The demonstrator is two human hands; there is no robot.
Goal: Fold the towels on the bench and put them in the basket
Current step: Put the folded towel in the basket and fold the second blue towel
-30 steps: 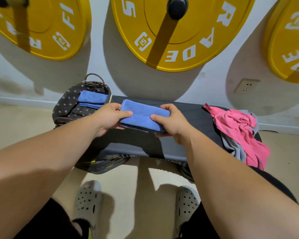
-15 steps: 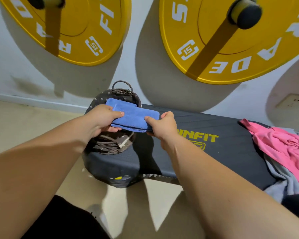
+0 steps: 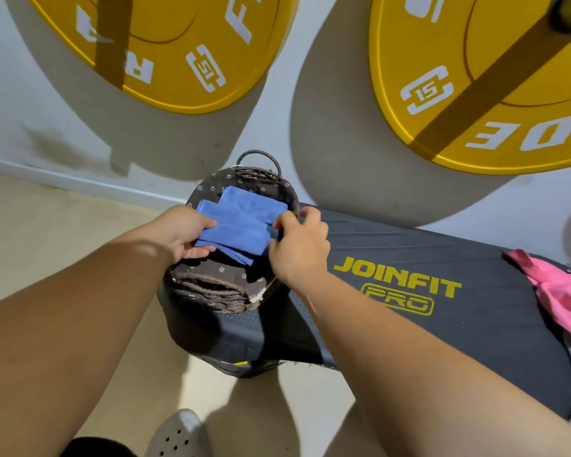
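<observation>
Left hand (image 3: 187,230) grips the left end of the folded towel (image 3: 238,232), thumb on top. Right hand (image 3: 299,249) pinches its right end, so I read the hands as apart. It's over a second towel (image 3: 257,201) in the basket (image 3: 211,286) at the left end of the bench (image 3: 475,258). Pink cloth (image 3: 561,291) far right.

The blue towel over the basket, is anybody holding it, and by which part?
Yes, both hands. The left hand grips the left end of the folded blue towel, thumb on top; the right hand pinches its right end, above the basket.
</observation>
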